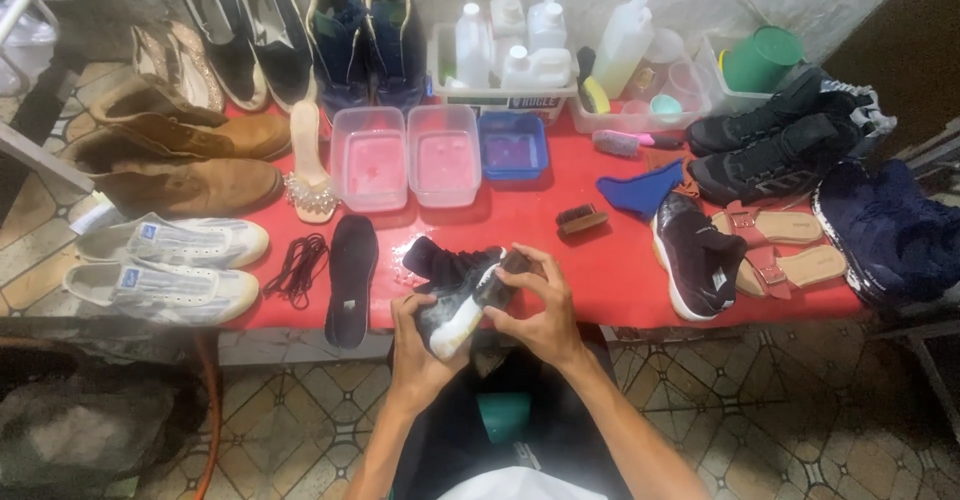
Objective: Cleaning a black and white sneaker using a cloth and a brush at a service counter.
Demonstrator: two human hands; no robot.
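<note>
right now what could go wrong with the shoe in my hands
1. The black shoe is held at the table's edge by the left hand and right hand; a slip could drop it onto the floor.
2. The clear tubs of liquid sit just beyond it; a bump might spill them onto the insole and laces.
</note>
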